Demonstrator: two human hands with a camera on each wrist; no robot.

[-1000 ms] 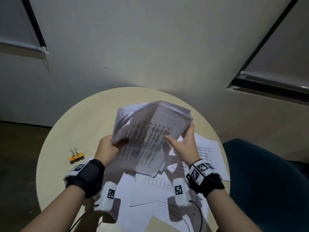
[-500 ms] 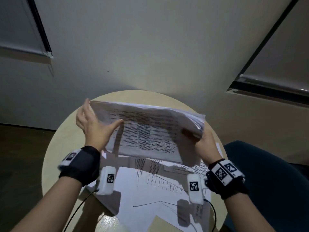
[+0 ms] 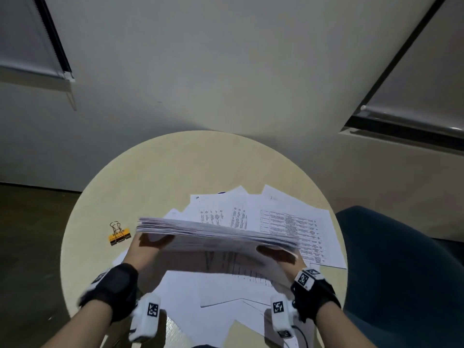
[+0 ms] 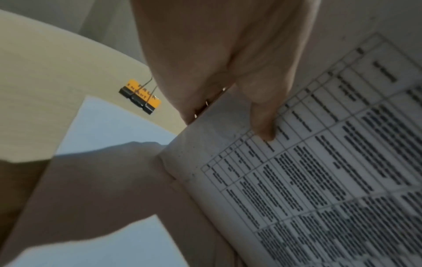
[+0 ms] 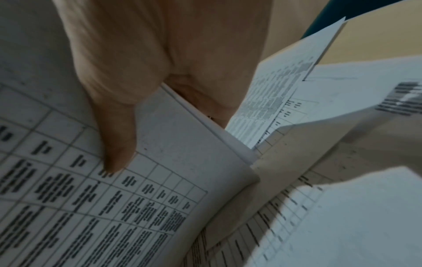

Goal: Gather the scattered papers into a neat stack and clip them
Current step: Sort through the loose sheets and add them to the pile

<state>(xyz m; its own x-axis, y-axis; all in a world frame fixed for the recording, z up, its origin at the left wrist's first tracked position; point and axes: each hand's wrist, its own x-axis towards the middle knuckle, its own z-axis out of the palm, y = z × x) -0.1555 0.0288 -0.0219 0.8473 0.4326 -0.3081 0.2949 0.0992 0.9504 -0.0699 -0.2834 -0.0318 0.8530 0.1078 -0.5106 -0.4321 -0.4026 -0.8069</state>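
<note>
A thick stack of printed papers (image 3: 216,234) hangs level above the round table (image 3: 175,167), blurred by motion. My left hand (image 3: 148,247) grips its left end, thumb (image 4: 262,115) on the near printed face (image 4: 319,180). My right hand (image 3: 281,257) grips the right end, thumb (image 5: 116,144) lying on the table-printed sheet (image 5: 114,207). Loose sheets (image 3: 288,222) lie fanned on the table behind and beneath the stack. A yellow-and-black binder clip (image 3: 119,234) rests on the table left of my left hand; the same clip (image 4: 139,96) shows in the left wrist view.
More white sheets (image 3: 221,302) cover the near part of the table between my wrists. A dark blue chair (image 3: 401,272) stands at the right. The wall (image 3: 226,71) rises just behind the table, with dark floor (image 3: 25,234) at the left.
The stack stood upright facing me half a second ago; it has tipped down to lie nearly flat and lower over the table. Both hands have dropped with it.
</note>
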